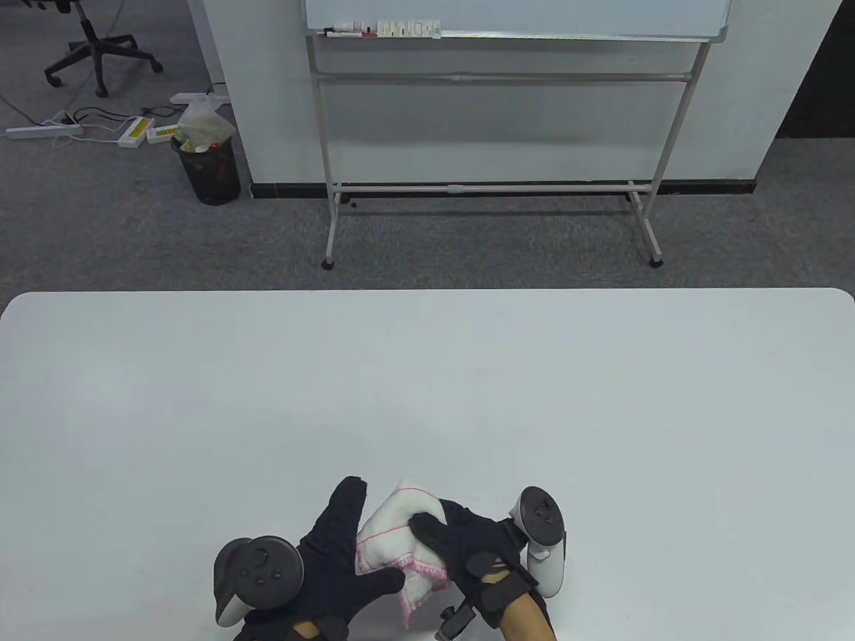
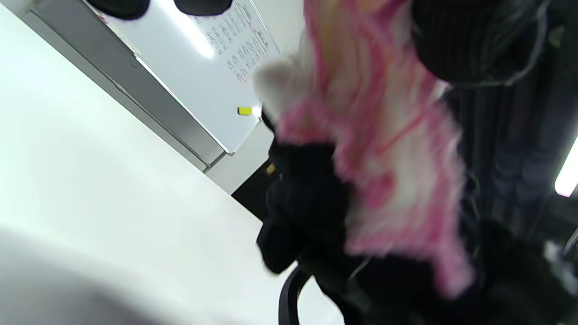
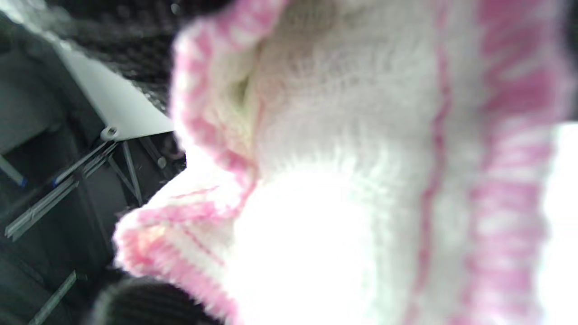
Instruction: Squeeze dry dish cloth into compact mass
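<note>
A white dish cloth (image 1: 394, 541) with pink edging sits bunched between my two gloved hands near the table's front edge. My left hand (image 1: 351, 541) cups it from the left, fingers stretched along its side and thumb under its front. My right hand (image 1: 444, 534) grips it from the right, fingers curled over its top. A loose pink-edged corner (image 1: 409, 607) hangs out toward the front. The cloth shows blurred in the left wrist view (image 2: 384, 149) and fills the right wrist view (image 3: 343, 180).
The white table (image 1: 427, 387) stretches wide behind and to both sides of the hands. Beyond it stand a whiteboard on a stand (image 1: 494, 187), a black waste bin (image 1: 208, 167) and an office chair (image 1: 93, 47) on the carpet.
</note>
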Motion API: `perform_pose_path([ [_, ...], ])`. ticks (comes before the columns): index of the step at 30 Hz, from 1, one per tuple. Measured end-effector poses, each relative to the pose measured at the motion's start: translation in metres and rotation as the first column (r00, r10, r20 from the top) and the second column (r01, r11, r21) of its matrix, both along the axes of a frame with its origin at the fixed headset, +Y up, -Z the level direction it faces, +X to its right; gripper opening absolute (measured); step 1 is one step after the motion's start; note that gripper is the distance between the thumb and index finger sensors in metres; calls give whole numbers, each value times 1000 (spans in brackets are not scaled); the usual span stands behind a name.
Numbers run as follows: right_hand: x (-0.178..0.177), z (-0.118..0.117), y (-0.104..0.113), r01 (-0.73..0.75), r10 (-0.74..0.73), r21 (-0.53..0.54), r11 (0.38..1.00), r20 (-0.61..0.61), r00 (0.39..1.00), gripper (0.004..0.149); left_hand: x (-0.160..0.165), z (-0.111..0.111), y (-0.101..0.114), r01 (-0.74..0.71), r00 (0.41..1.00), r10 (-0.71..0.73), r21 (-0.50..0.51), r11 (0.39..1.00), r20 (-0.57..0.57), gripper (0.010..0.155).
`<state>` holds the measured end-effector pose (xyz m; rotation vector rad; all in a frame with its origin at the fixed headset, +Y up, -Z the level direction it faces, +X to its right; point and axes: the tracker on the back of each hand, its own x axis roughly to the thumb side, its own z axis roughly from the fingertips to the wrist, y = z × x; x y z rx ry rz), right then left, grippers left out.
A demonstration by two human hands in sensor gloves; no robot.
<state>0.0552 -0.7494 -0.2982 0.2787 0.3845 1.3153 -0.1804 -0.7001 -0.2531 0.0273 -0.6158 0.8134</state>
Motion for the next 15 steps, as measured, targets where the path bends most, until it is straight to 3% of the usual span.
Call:
perform_pose_path([
  [5, -11, 5, -3, 97, -103, -68, 993, -81, 991, 65, 17, 2, -4, 56, 997, -56, -2, 998, 48, 107],
  [8, -10, 5, -4, 108, -117, -78, 991, -116, 986, 71, 14, 1, -1, -2, 1000, 2, 9, 1000, 28, 104],
  [12, -10, 5, -5, 134, -146, -82, 988, -168, 975, 80, 5, 0, 5, -128, 991, 129, 41, 991, -26, 77],
  [15, -13, 6, -3, 77, -88, -64, 995, -185, 979, 82, -3, -4, 5, -191, 980, 192, 25, 981, -55, 62],
])
